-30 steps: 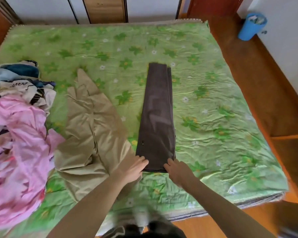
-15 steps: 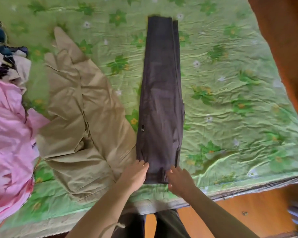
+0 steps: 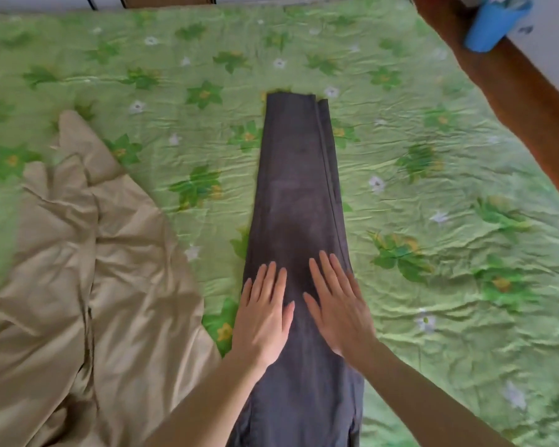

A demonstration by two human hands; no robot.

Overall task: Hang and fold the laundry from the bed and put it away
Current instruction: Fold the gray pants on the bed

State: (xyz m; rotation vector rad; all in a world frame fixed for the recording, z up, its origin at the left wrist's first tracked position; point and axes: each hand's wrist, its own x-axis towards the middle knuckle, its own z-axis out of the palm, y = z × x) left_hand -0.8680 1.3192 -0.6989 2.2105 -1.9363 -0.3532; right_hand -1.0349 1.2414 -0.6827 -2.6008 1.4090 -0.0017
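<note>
A green flowered bedspread (image 3: 433, 285) covers the bed. Dark grey trousers (image 3: 299, 188) lie folded lengthwise down its middle, a crumpled beige garment (image 3: 88, 285) beside them. The left hand (image 3: 262, 317) and right hand (image 3: 339, 308) rest flat on the trousers, fingers straight, gripping nothing. A blue bin (image 3: 494, 22) stands on the floor.

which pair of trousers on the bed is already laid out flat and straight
The dark grey trousers, lying in one long smooth strip under both flat hands. The beige trousers to their left lie crumpled and creased.
</note>
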